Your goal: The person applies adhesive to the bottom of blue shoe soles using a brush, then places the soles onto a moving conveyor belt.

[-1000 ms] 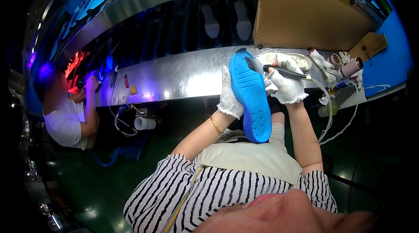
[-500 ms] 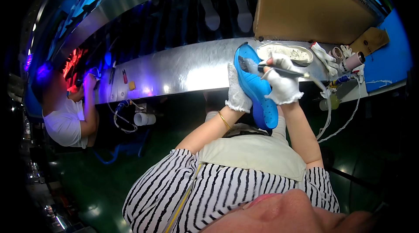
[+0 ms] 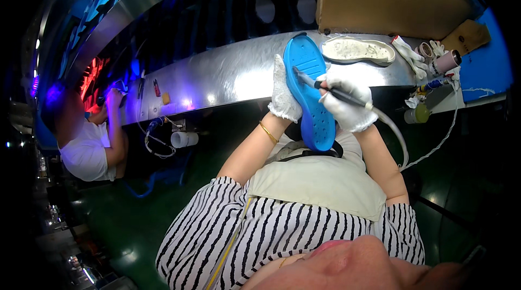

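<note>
A blue shoe sole (image 3: 317, 119) is tilted upright before me, its grooved and dimpled inner face showing. My left hand (image 3: 284, 94), in a white glove, grips the sole along its left edge. My right hand (image 3: 350, 104), gloved too with some fingertips bare, is closed around the black handle of a brush (image 3: 308, 79). A pale hose (image 3: 392, 127) runs from the handle's back end. The brush tip is at the grooved upper part of the sole, against its left side. My left fingers are partly hidden behind the sole.
A metal bench (image 3: 217, 86) crosses ahead, with a whitish shoe sole (image 3: 358, 51) on it. Beyond stand a large cardboard box (image 3: 391, 2) and a dark rack with soles. Gloves (image 3: 410, 56) and a pink cup (image 3: 446, 62) lie right. A co-worker (image 3: 89, 146) sits left.
The blue sole has turned to face me more squarely and shifted slightly left with my left hand. The brush tip has moved from the sole's upper area to its left side.
</note>
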Tool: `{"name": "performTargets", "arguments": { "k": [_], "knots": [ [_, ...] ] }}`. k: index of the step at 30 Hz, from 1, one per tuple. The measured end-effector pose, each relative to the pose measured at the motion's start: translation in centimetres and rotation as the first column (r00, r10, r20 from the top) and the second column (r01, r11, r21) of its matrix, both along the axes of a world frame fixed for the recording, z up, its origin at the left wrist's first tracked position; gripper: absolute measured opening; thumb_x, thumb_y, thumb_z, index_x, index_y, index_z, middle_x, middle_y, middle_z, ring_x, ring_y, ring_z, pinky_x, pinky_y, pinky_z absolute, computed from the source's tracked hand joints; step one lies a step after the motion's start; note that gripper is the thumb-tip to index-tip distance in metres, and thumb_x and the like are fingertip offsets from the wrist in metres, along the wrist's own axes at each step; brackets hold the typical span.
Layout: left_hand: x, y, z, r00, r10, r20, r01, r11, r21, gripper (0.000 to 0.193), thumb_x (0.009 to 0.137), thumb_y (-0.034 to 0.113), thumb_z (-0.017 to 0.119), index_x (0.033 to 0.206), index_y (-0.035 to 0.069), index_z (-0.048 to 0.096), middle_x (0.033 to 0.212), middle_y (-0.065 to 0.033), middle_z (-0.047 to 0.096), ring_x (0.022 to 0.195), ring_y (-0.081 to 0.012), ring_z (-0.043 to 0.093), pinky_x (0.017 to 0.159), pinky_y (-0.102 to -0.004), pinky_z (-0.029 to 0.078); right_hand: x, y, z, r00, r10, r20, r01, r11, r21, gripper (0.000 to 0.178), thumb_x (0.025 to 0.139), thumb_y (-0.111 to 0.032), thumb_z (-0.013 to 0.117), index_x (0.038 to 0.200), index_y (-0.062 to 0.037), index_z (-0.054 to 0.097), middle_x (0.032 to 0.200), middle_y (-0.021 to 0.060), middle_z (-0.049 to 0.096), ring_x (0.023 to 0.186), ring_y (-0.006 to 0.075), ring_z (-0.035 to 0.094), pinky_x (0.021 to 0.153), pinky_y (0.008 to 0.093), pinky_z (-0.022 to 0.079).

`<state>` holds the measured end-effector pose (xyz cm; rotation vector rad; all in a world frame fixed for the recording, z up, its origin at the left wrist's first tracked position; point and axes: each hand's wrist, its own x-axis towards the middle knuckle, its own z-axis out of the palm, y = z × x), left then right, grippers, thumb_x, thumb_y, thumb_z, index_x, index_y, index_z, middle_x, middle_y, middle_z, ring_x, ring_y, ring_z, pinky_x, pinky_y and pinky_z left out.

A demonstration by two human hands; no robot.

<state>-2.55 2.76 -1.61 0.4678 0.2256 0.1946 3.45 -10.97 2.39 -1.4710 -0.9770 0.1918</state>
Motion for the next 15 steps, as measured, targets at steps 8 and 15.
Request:
{"name": "performTargets", "arguments": {
  "k": [8, 15],
  "knots": [
    [-0.6, 1.1, -0.2, 0.971, -0.156, 0.183, 0.196, 0.954, -0.228, 0.095, 0.077, 0.079, 0.022, 0.134, 0.004, 0.033, 0.126, -0.0245, 0.046, 0.110, -0.0393, 0.051, 0.091, -0.0508, 0.045, -0.9, -2.1, -0.9, 0.998, 0.009, -0.062, -0.014, 0.997, -0.071, 0.015, 0.074, 0.006, 0.063, 0.086, -0.0018, 0.057, 0.086, 0.0083, 0.062, 0.075, 0.0098, 0.058, 0.067, 0.0244, 0.049],
    [-2.5, -0.7, 0.3, 0.962, -0.273, 0.013, 0.272, 0.962, 0.035, 0.094, 0.076, 0.079, 0.019, 0.135, 0.007, 0.032, 0.126, -0.0183, 0.047, 0.109, -0.0305, 0.053, 0.092, -0.0430, 0.046, -0.9, -4.2, -2.1, 0.882, 0.033, -0.470, -0.014, 0.999, 0.044, 0.013, 0.077, 0.002, 0.066, 0.088, -0.0001, 0.059, 0.086, 0.0068, 0.065, 0.074, 0.0097, 0.060, 0.067, 0.0242, 0.050]
  ]
}}
